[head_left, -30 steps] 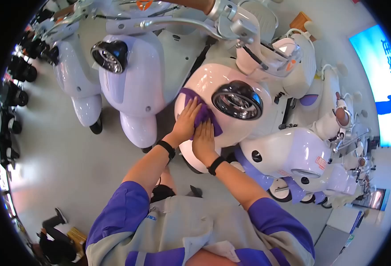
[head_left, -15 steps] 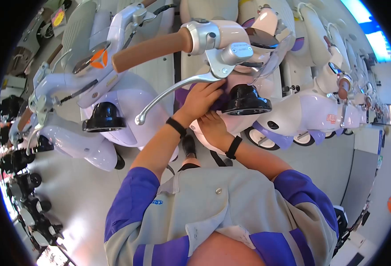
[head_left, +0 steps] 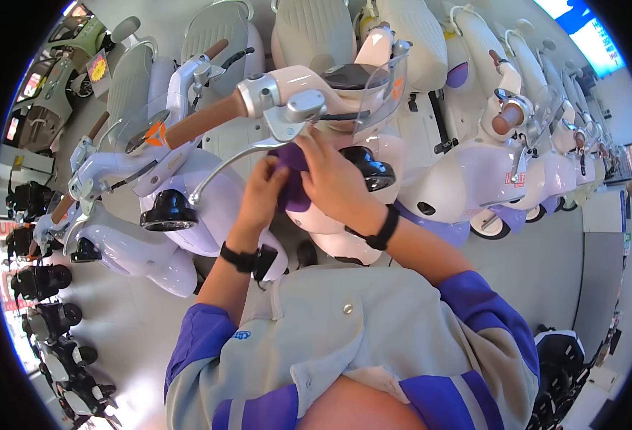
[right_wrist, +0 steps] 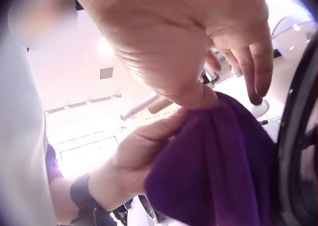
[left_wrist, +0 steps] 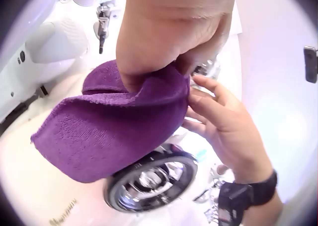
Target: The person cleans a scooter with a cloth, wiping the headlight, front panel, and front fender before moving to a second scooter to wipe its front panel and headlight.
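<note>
A purple cloth (head_left: 294,183) hangs folded between both hands, in front of a pale pink scooter (head_left: 330,233) and just below its brake lever (head_left: 233,161). My left hand (head_left: 261,197) pinches one side of it; in the left wrist view the cloth drapes down from the fingers. My right hand (head_left: 336,186) pinches the cloth's upper edge between thumb and fingers, as the right wrist view shows. Close beside the cloth is the scooter's round black-rimmed headlight (left_wrist: 151,181), partly covered by the right hand in the head view.
The scooter's brown handlebar grip (head_left: 205,123) reaches out above the left hand. A lilac scooter (head_left: 212,197) with a black headlight stands to the left. On the right is a row of white and lilac scooters (head_left: 474,179). Grey floor (head_left: 144,322) shows at the lower left.
Both hands pressed the cloth flat on the scooter's front beside the headlight; now they hold it up off the panel, bunched between them. The head view has tilted up toward the handlebar.
</note>
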Tool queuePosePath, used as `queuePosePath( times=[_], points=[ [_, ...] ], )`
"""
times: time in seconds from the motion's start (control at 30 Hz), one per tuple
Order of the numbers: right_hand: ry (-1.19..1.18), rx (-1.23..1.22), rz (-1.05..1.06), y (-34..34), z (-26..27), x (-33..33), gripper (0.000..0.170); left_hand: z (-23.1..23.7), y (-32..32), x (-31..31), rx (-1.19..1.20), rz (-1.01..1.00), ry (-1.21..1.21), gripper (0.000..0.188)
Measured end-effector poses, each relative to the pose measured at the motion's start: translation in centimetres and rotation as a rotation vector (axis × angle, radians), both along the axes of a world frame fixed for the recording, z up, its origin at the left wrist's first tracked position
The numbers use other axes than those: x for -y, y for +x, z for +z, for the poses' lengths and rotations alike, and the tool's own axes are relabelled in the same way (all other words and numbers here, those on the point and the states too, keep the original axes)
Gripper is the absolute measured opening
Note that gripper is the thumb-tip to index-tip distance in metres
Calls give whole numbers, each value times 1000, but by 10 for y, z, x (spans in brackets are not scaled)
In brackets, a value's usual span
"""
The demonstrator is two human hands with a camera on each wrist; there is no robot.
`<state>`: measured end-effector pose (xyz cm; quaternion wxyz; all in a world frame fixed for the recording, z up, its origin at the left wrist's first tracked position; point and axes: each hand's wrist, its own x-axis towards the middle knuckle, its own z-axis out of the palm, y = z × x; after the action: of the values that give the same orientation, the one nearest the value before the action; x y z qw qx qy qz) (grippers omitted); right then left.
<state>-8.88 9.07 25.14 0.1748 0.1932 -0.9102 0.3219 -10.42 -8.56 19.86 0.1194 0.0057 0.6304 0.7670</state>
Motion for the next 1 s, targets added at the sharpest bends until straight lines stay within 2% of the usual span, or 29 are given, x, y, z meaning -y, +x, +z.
queuePosePath(
  times=[0.03,0.1,0.13,0.23,0.27,0.33,0.37,0.47,0.57,0.7,0.77,0.87,1.0],
  points=[
    [-96,97,30,9,2,-15,62,15,13,-7,-126,-125,-187,19],
    [-271,278,101,11,9,-51,53,40,33,-42,-296,-90,-187,23],
    [-321,531,141,13,14,-68,43,55,32,-56,-455,-89,-265,26],
    [-591,526,74,16,13,-102,31,100,30,-89,-830,-76,-478,31],
    [-560,458,-38,14,22,-114,24,115,28,-101,-922,-36,-518,32],
    [-589,230,-142,4,36,-132,23,126,14,-119,-1133,65,-613,35],
    [-603,116,-195,-3,39,-139,23,128,4,-128,-1140,129,-693,34],
    [-337,-349,-152,-46,31,-140,29,122,-16,-150,-1125,248,-924,35],
    [-252,-303,-151,-44,9,-121,39,92,-19,-157,-981,223,-1120,36],
    [-284,-293,-72,-48,-16,-131,45,78,-18,-164,-1027,267,-1252,34],
    [-336,-281,-58,-73,-10,-143,46,94,-31,-174,-1117,279,-1299,33],
    [-440,-298,-187,-118,2,-159,45,112,-61,-206,-1218,313,-1363,26],
    [-530,-214,-227,-136,-32,-182,43,86,-80,-248,-1199,258,-1470,16]
  ],
)
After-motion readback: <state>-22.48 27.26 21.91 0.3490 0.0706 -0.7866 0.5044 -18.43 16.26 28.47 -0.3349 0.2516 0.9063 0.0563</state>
